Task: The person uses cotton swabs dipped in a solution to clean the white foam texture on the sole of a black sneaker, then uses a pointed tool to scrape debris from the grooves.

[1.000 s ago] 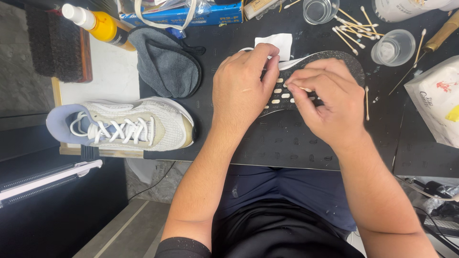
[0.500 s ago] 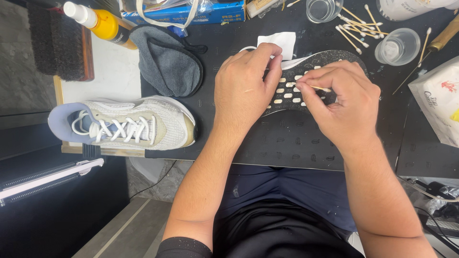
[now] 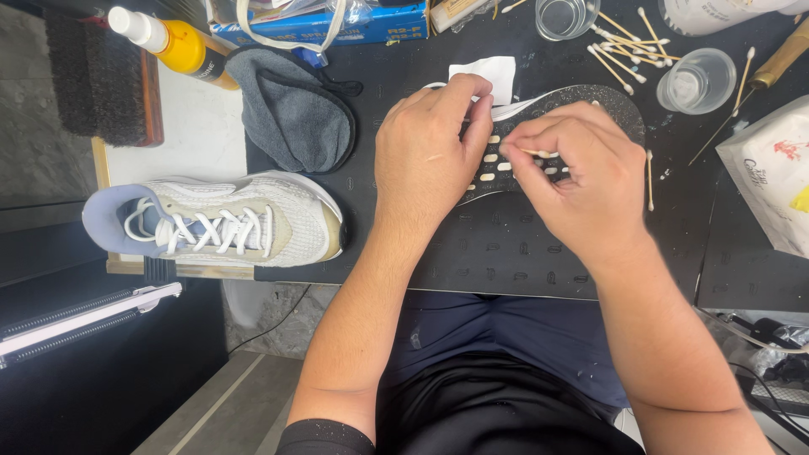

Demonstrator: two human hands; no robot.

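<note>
A shoe (image 3: 590, 105) lies sole-up on the black mat (image 3: 506, 253), its dark speckled sole showing rows of pale oval holes. My left hand (image 3: 430, 152) presses down on the shoe's left part and holds it steady. My right hand (image 3: 581, 173) pinches a cotton swab (image 3: 533, 152), its tip against the sole's holes. The shoe's middle is hidden under both hands. A second white sneaker (image 3: 219, 221) with white laces stands upright at the left.
A grey cloth (image 3: 291, 109), a yellow spray bottle (image 3: 173, 42) and a dark brush (image 3: 101, 80) lie at the back left. Several used swabs (image 3: 624, 46), two clear cups (image 3: 698, 80), a white bag (image 3: 771, 177) and a white wipe (image 3: 493, 72) sit to the right and behind.
My right hand with the swab has shifted slightly left along the sole. My left hand keeps its hold on the shoe.
</note>
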